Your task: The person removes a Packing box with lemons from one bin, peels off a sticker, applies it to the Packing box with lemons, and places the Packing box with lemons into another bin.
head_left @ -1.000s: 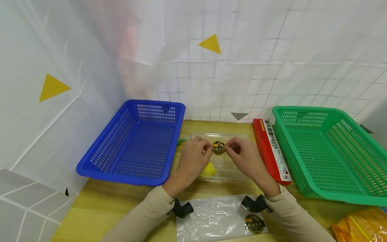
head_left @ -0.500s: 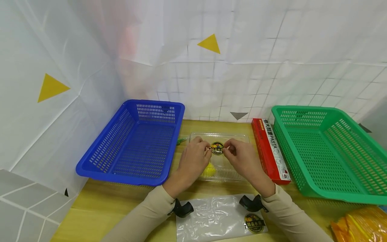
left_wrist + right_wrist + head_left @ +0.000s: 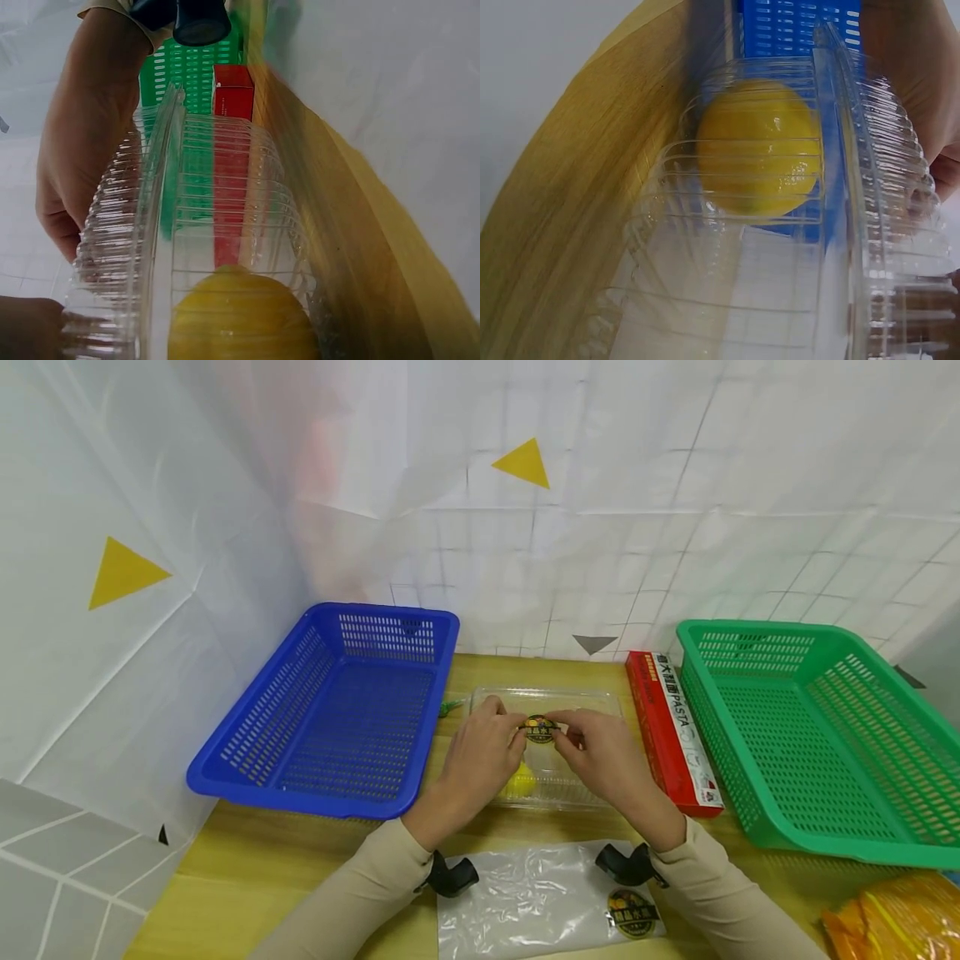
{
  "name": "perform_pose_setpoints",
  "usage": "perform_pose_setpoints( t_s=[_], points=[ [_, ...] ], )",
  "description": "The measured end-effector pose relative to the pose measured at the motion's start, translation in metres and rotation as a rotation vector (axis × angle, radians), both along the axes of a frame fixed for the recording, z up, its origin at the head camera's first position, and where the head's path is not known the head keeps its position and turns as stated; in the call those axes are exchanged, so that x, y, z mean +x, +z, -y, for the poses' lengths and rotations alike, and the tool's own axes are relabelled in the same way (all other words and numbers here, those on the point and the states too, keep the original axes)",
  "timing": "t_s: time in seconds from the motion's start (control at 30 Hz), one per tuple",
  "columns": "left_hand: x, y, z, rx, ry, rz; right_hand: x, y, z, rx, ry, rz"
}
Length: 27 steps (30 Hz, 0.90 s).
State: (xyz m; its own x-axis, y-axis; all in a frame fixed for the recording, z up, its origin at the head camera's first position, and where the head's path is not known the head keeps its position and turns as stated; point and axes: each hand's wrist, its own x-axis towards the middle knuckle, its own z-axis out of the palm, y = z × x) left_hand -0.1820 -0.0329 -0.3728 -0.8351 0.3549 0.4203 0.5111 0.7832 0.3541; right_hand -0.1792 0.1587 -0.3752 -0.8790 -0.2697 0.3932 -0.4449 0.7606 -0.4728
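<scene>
Taking the head view as a clock face centred on the round black-and-gold label [image 3: 540, 729], the left hand [image 3: 478, 752] sits at about eight o'clock and the right hand [image 3: 603, 756] at about four. The label lies between them, its edges met from both sides: each hand pinches its near edge between thumb and index finger, with a narrow gap across the label's face. The label is over the lid of a clear plastic container [image 3: 558, 787]; whether it touches the lid I cannot tell. Inside the container, a yellow fruit [image 3: 521, 782] rests near seven o'clock, just beyond the left thumb, and both wrist views show it through the ribbed wall.

Further out on the surface [image 3: 285, 852], a blue basket [image 3: 352, 718] stands at nine o'clock, a red pasta box [image 3: 671, 735] lies at three, and a green basket [image 3: 817, 735] stands just past it. At six o'clock, between the forearms, lies a clear bag [image 3: 525, 893] bearing a similar round label. An orange packet [image 3: 907, 918] is at four.
</scene>
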Motion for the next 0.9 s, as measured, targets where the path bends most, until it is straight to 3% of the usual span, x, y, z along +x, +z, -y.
perform_pose_setpoints(
  t_s=[0.17, 0.37, 0.5, 0.6, 0.73, 0.8, 0.9],
  points=[
    [0.0, 0.002, 0.002, -0.056, -0.035, -0.032, 0.0, 0.0, 0.0, 0.02, 0.013, 0.003],
    [0.0, 0.002, 0.003, -0.016, -0.068, -0.056, 0.0, 0.001, 0.0, 0.001, 0.018, -0.01],
    [0.0, -0.001, 0.005, 0.055, -0.086, -0.055, 0.001, 0.003, -0.001, -0.022, 0.031, 0.007],
    [0.002, -0.005, 0.007, 0.144, -0.104, -0.099, 0.003, 0.006, -0.005, -0.093, 0.046, 0.027],
    [0.007, -0.013, 0.01, 0.285, -0.094, -0.166, 0.008, 0.013, -0.014, -0.181, 0.023, -0.038],
    [0.012, -0.016, 0.013, 0.341, -0.066, -0.149, 0.011, 0.015, -0.019, -0.186, -0.011, -0.103],
    [0.019, -0.022, 0.016, 0.41, -0.016, -0.052, 0.016, 0.015, -0.026, -0.187, -0.055, -0.159]
  ],
)
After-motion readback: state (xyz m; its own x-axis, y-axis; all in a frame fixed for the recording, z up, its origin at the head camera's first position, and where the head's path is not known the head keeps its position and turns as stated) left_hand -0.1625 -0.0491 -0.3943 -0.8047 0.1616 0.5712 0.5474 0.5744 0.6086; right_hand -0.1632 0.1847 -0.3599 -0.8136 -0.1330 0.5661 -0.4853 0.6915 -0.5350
